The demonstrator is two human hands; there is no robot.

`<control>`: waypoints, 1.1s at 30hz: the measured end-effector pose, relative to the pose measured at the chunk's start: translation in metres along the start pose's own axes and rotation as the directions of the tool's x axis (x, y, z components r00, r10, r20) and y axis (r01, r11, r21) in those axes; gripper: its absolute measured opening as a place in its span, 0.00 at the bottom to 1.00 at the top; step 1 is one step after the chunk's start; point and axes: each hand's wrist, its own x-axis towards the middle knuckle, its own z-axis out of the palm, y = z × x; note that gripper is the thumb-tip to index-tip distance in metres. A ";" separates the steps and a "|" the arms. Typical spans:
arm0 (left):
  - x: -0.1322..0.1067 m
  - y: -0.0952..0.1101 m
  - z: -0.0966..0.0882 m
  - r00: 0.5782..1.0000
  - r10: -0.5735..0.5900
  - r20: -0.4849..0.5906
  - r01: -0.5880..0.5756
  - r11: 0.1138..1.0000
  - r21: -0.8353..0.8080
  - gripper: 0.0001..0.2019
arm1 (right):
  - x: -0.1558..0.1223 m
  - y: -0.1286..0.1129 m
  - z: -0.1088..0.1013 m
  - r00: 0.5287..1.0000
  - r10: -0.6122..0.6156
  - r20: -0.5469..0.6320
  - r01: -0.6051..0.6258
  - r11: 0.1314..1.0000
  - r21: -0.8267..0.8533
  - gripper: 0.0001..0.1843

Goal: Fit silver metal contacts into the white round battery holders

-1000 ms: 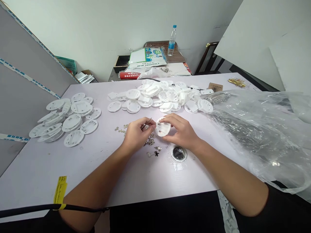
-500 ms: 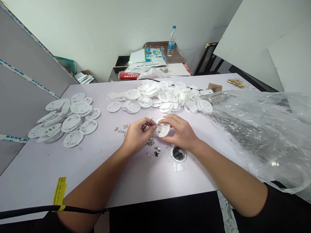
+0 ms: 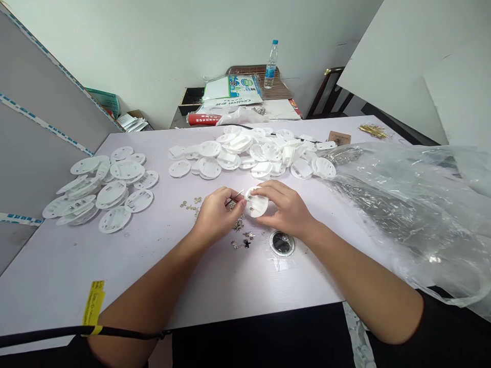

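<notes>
**Q:** Hands?

**A:** The left hand (image 3: 218, 214) pinches slim metal tweezers (image 3: 235, 199), tips near a white plastic disc (image 3: 255, 202). The right hand (image 3: 287, 207) clamps that disc at centre frame, above scattered metal clips (image 3: 238, 225).

**Q:** Technique?

**A:** Probably best to keep both hands braced together and the tips steady.

**Q:** Writing?

**A:** There's a yellow tag (image 3: 93, 304) at the lower left of the table (image 3: 57, 286), its print illegible. A printed packet (image 3: 245, 87) sits at upper centre, also unreadable.
</notes>
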 end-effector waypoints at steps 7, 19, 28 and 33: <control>0.001 -0.001 -0.002 1.000 -0.023 0.016 0.023 0.999 0.022 0.10 | 0.000 0.001 0.001 1.000 -0.026 0.010 0.026 1.000 -0.017 0.22; 0.002 -0.006 -0.003 0.996 -0.025 0.091 0.037 0.991 -0.129 0.10 | -0.001 0.000 0.000 0.999 -0.045 -0.011 0.046 0.993 0.106 0.20; 0.004 -0.009 -0.013 0.980 0.035 0.194 0.017 0.966 -0.257 0.06 | -0.001 0.001 -0.004 0.997 -0.074 -0.023 0.077 0.966 0.248 0.22; 0.005 -0.012 -0.016 0.964 0.021 0.264 0.079 0.929 -0.363 0.09 | 0.000 0.001 -0.005 0.996 -0.085 -0.035 0.091 0.954 0.284 0.22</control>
